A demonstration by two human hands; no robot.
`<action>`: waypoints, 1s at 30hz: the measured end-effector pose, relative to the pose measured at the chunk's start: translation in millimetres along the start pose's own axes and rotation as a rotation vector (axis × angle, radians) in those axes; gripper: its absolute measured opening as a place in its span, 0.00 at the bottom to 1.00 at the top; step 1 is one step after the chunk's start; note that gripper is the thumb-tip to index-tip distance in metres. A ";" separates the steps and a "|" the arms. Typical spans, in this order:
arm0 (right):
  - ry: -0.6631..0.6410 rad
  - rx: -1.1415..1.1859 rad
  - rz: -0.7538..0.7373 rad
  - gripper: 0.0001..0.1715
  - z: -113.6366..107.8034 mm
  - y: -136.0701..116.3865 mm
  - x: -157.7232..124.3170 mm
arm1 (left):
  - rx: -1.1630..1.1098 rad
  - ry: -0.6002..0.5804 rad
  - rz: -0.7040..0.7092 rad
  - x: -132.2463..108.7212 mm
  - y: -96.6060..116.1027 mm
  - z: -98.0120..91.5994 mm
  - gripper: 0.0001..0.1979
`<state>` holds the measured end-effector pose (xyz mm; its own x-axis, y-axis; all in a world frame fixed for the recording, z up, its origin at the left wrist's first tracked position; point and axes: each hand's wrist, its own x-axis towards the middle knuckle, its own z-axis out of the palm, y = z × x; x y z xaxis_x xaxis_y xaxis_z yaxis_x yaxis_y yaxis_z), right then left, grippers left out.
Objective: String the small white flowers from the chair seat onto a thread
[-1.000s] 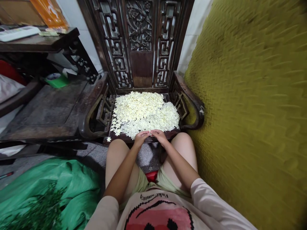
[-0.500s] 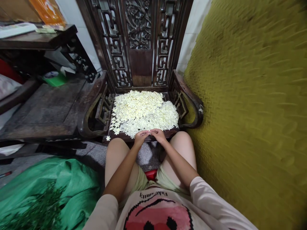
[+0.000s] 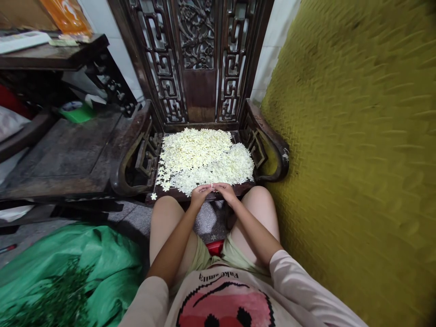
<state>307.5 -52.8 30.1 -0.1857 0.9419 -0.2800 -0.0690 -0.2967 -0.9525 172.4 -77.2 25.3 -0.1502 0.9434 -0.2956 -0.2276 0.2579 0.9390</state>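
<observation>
White and cream flowers (image 3: pixel 197 152) lie heaped over the seat of a dark carved wooden chair (image 3: pixel 201 95). At the seat's front edge my left hand (image 3: pixel 200 193) and my right hand (image 3: pixel 225 190) meet fingertip to fingertip. Both are closed in a pinch. Between them shows a tiny white piece, which looks like a small flower (image 3: pixel 212 185); its details are too small to make out. One loose flower (image 3: pixel 154 196) lies apart at the seat's front left corner.
Chair arms (image 3: pixel 281 159) curve out on both sides. A yellow textured sheet (image 3: pixel 354 150) stands along the right. To the left are a second wooden seat (image 3: pixel 68 150) with a green tape roll (image 3: pixel 77 112) and a green sack (image 3: pixel 112 254) with leafy sprigs (image 3: pixel 51 295).
My hands stay together at almost the same spot. The fingertips have shifted slightly, and the small white piece between them stands a little more upright.
</observation>
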 end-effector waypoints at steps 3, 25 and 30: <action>-0.011 0.012 0.002 0.18 -0.2 -1.4 -1.0 | -0.004 -0.003 -0.001 -0.1 0.0 0.1 0.21; 0.060 -0.081 -0.009 0.17 1.5 10.3 2.6 | 0.301 0.052 0.239 -2.6 0.5 -2.7 0.10; 0.087 -0.059 -0.009 0.15 2.8 13.7 2.8 | 0.347 0.031 0.307 -5.3 1.0 -3.3 0.06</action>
<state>303.3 -54.7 16.5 -0.0990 0.9554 -0.2781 -0.0118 -0.2806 -0.9597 169.8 -82.6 27.3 -0.1900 0.9818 0.0049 0.1667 0.0273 0.9856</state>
